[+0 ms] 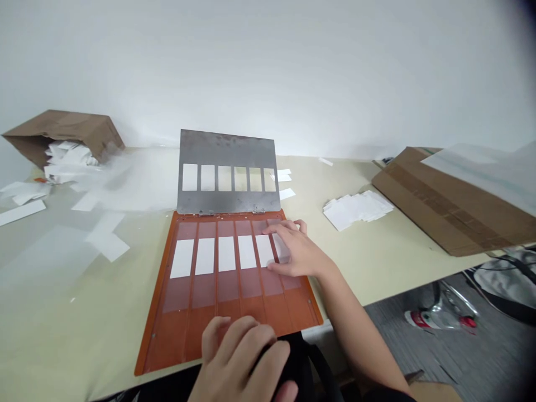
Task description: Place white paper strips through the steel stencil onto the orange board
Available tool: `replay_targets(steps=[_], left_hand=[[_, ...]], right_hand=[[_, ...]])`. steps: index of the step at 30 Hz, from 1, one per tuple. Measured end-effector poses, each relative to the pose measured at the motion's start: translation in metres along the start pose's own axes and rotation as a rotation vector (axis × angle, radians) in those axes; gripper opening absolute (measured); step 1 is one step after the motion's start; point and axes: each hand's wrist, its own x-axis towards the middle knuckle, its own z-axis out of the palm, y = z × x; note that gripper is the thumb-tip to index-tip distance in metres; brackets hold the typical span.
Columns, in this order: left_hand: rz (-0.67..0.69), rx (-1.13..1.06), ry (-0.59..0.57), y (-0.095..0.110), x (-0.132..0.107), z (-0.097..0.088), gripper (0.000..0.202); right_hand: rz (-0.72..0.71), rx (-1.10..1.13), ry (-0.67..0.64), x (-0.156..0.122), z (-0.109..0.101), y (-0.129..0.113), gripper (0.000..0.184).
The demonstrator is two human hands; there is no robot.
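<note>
An orange tray (230,310) with parallel slots lies on the table, its grey metal lid (228,148) hinged up at the back. White rectangular cards (226,254) lie in a row across the slots, over translucent strips. My right hand (295,248) reaches over the right end of the row. Its thumb and fingertips span a white card (281,249) at the last slot, partly hidden by the hand. My left hand (245,360) is at the tray's front edge, fingers loosely bent and somewhat apart, with nothing visible in them.
An open cardboard box (79,125) at the left spills white cards. A fanned pile of white cards (355,209) lies right of the tray. Another cardboard box (444,195) stands at the right table edge. Translucent plastic sheeting (138,178) covers part of the left side.
</note>
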Motion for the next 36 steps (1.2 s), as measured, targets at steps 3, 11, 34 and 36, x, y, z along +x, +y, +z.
replay_targets(steps=[3,11,34,36], left_hand=[[-0.001,0.159,-0.074,0.011,0.017,0.017,0.029],[-0.055,0.356,-0.253,0.010,0.010,0.039,0.038],[-0.040,0.353,-0.211,0.011,0.008,0.035,0.041],[-0.031,0.335,-0.178,0.008,0.011,0.028,0.041]], right_hand=[[-0.002,-0.010,-0.003,0.000,0.001,0.001,0.060],[-0.001,-0.007,0.004,-0.002,0.000,0.001,0.059],[0.009,0.001,-0.028,0.000,0.000,0.001,0.067],[0.006,-0.004,-0.028,0.000,0.000,0.001,0.067]])
